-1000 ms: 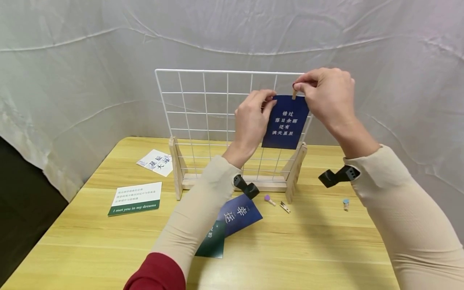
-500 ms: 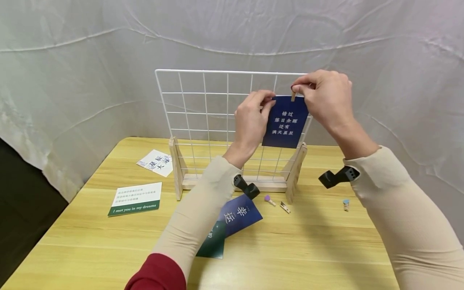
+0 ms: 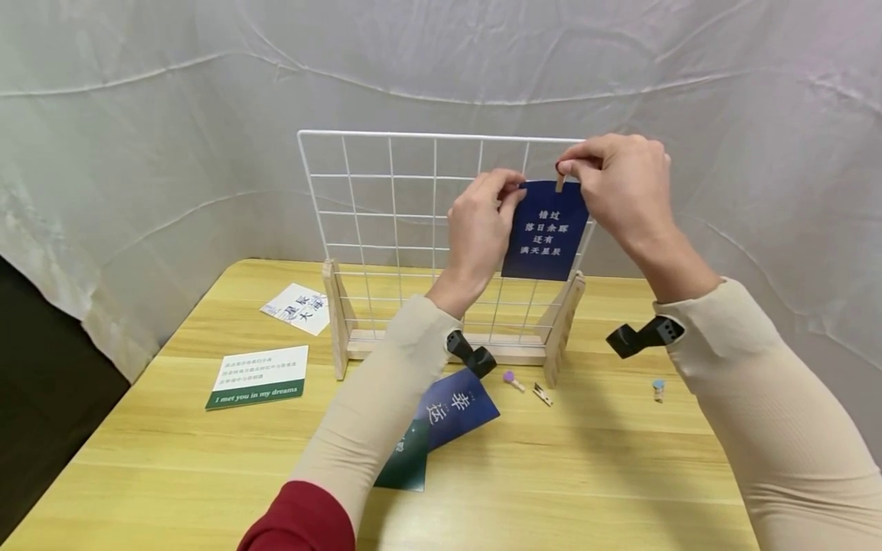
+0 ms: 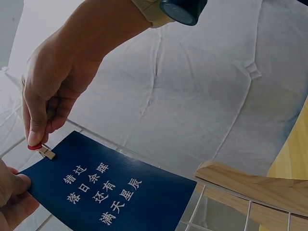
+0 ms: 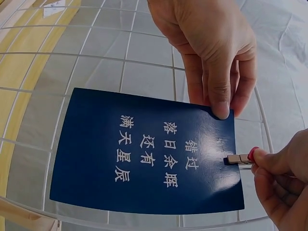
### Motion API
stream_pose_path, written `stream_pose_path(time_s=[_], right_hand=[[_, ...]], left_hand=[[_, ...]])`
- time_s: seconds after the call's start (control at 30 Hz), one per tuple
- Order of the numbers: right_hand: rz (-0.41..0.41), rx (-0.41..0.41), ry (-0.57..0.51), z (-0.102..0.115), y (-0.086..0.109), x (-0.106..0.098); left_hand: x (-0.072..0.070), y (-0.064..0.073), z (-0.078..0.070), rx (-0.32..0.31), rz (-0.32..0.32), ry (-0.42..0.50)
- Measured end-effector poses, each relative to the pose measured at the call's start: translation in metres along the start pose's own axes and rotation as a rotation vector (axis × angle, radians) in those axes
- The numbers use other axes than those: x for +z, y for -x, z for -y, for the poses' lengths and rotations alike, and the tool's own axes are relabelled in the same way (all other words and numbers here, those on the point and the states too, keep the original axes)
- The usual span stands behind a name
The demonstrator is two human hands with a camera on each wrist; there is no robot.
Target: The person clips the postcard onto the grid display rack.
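Right hand (image 3: 630, 184) slightly lower | clip (image 5: 237, 159) apparently deeper on blue card (image 3: 546, 241)

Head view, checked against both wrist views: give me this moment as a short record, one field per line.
Left hand: pinches navy card near its upper left corner
Right hand: pinches red-topped clip at card's top edge
Clip on wire: cannot tell
Rack: white wire grid on wooden stand, behind card
Table, left: white card, green-and-white card
Table, front: blue card and dark green card, overlapping
Loose clips: purple-topped, plain-looking, blue-topped
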State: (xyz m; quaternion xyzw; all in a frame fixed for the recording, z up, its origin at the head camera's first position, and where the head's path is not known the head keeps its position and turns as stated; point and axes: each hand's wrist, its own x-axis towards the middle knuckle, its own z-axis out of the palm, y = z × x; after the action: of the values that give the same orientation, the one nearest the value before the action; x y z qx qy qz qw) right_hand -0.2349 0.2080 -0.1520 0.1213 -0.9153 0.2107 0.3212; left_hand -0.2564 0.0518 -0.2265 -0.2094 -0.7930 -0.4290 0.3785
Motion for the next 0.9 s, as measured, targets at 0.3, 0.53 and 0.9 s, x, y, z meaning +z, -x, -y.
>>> stream_pose_path(time_s=[0.3,0.53,0.9], right_hand=[[-0.017,-0.042,-0.008,-0.003,0.006,0.001],[-0.076,-0.017,-0.057,-0.006,0.017,0.0],[-0.07,0.002,-0.121,-0.015,0.036,-0.001]], left_hand=[[-0.003,0.001,0.0,-0.002,0.014,-0.031],[-0.008,0.002,0.002,0.034,0.025,-0.065],[-0.019,0.007,0.002,0.072,0.029,-0.066]])
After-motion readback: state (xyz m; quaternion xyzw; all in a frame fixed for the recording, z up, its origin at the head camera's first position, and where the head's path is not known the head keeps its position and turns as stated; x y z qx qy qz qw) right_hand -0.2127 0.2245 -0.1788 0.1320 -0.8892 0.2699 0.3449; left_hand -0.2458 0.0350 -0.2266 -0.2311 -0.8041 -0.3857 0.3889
